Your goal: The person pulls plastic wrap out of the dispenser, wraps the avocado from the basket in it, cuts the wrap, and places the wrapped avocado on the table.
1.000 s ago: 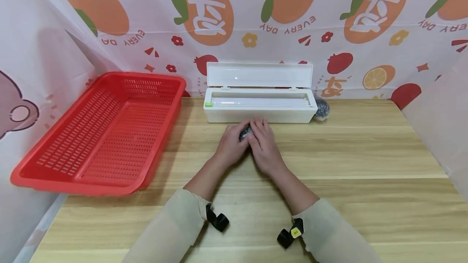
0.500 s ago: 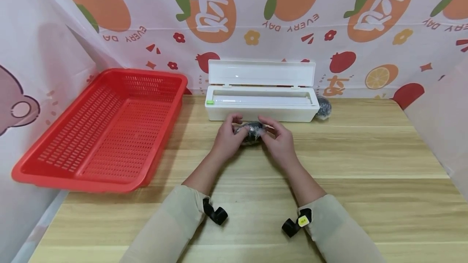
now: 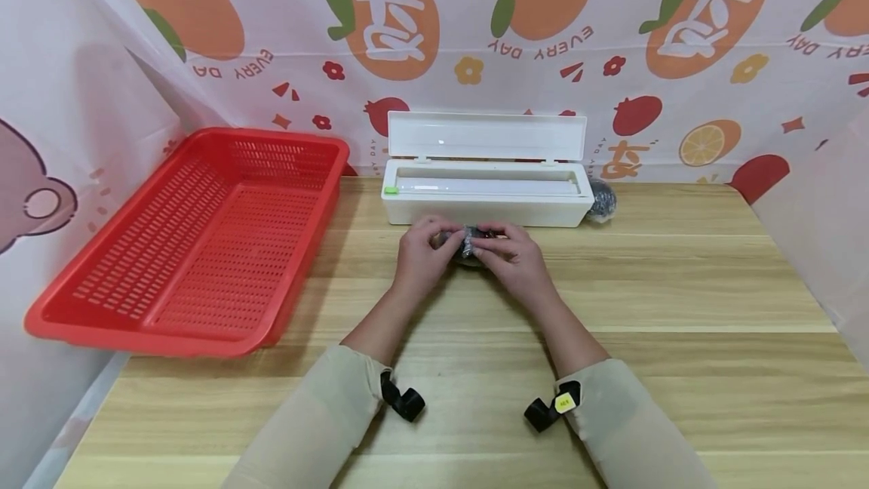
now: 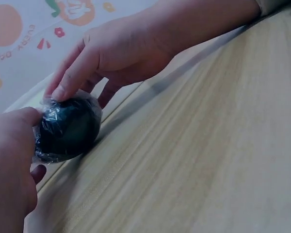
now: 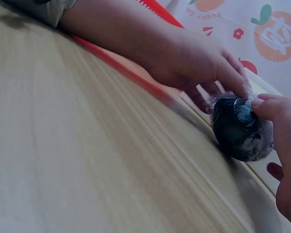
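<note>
Between both hands sits a dark, rounded item (image 4: pixel 72 128), its exact kind not clear, wrapped in crinkled clear cling film (image 5: pixel 254 150). It rests on the table just in front of the white box. My left hand (image 3: pixel 422 259) is at its left side, thumb and fingertips pinching the film at the top. From the right, my right hand (image 3: pixel 517 259) pinches the film at nearly the same spot. In the head view the fingers hide much of the item; both wrist views show its dark side under the film.
A white cling film dispenser (image 3: pixel 485 213) with raised lid (image 3: pixel 485 136) and green slider (image 3: pixel 391 190) stands behind the hands. At its right end lies another dark film-wrapped item (image 3: pixel 602 201). A red plastic basket (image 3: pixel 299 300) stands at the left; a printed cloth hangs behind.
The hands first cupped the wrapped item, then moved apart and exposed it. Now their thumbs and fingers have come together over its top, pinching the film.
</note>
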A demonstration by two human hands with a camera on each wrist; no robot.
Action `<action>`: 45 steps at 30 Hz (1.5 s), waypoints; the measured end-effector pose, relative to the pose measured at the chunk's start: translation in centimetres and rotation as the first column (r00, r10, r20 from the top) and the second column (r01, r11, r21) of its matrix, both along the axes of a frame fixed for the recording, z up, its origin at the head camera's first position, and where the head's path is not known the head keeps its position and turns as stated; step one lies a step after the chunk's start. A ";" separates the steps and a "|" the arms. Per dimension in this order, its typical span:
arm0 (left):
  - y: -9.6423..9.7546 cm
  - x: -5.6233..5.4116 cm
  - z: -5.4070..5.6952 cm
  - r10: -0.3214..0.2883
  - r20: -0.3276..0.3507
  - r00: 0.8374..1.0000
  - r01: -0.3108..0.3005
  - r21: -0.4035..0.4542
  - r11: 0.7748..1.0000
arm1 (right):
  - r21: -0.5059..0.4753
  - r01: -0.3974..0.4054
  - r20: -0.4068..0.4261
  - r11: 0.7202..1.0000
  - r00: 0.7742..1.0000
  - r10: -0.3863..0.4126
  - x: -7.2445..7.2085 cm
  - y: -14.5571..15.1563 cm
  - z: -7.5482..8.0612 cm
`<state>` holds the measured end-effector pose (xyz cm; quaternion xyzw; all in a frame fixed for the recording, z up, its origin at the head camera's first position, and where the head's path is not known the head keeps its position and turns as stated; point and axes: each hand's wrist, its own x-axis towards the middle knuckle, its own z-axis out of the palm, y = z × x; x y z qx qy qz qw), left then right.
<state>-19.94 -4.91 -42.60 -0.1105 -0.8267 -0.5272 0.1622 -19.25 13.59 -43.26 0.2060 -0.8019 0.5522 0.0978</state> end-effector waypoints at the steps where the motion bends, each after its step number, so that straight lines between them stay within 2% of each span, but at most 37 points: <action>1: 0.0 0.1 0.1 -0.016 -0.021 1.000 0.015 -0.022 1.000 | -0.008 0.009 -0.001 1.000 1.000 -0.009 0.0 0.0 0.0; 5: 0.3 0.4 0.3 -0.121 -0.105 0.987 0.110 -0.108 0.988 | -0.077 0.053 0.086 0.996 0.995 -0.046 -0.1 0.0 -0.1; 8: 0.5 0.6 0.2 -0.161 -0.158 0.974 0.133 -0.171 0.976 | -0.107 0.064 0.158 0.992 0.986 -0.046 -0.2 0.1 -0.1; 12: 0.7 0.7 0.2 -0.150 -0.181 0.972 0.110 -0.211 0.971 | -0.028 0.016 0.087 0.999 0.996 -0.013 -0.3 0.1 -0.2; 15: 0.9 0.8 0.3 -0.119 -0.136 0.984 0.094 -0.181 0.979 | 0.029 0.003 0.027 1.000 1.000 -0.004 -0.3 0.0 -0.3; 18: 1.0 0.8 0.4 -0.080 -0.067 0.994 0.070 -0.143 0.987 | 0.048 0.013 0.034 0.999 0.999 -0.015 -0.3 0.0 -0.2; 20: 1.0 0.8 0.4 -0.060 -0.046 0.997 0.053 -0.152 0.987 | 0.055 0.015 0.049 0.998 0.999 -0.018 -0.3 0.0 -0.2; 24: 1.1 0.7 0.4 -0.072 -0.045 0.996 0.062 -0.198 0.978 | 0.016 0.001 0.115 1.000 0.993 -0.003 -0.2 0.0 0.0; 27: 1.1 0.6 0.4 -0.083 -0.050 0.995 0.072 -0.193 0.979 | -0.057 -0.006 0.161 0.998 0.987 0.015 -0.3 -0.1 0.0; 30: 1.3 0.6 0.3 -0.081 -0.052 0.995 0.071 -0.174 0.982 | -0.097 -0.004 0.152 0.995 0.988 0.018 -0.5 -0.2 -0.1; 33: 1.7 0.6 0.2 -0.095 -0.011 0.995 0.091 -0.202 0.975 | -0.089 0.028 0.134 0.996 0.991 -0.016 -0.6 -0.4 -0.3; 36: 2.1 1.0 0.2 -0.130 0.076 0.989 0.145 -0.257 0.956 | -0.039 0.062 0.130 0.997 0.990 -0.056 -0.7 -0.6 -0.3; 39: 2.5 1.5 0.2 -0.182 0.160 0.970 0.225 -0.316 0.922 | 0.003 0.067 0.127 0.998 0.990 -0.067 -0.7 -0.8 -0.4; 42: 2.8 1.8 0.1 -0.216 0.198 0.956 0.274 -0.349 0.896 | 0.028 0.053 0.109 0.998 0.992 -0.055 -0.8 -0.9 -0.6; 43: 2.9 1.9 0.1 -0.221 0.202 0.954 0.281 -0.347 0.895 | 0.031 0.050 0.102 0.998 0.993 -0.053 -0.7 -0.9 -0.6; 45: 2.8 2.0 0.3 -0.221 0.211 0.952 0.279 -0.306 0.910 | 0.030 0.043 0.088 0.999 0.995 -0.045 -0.8 -0.7 -0.7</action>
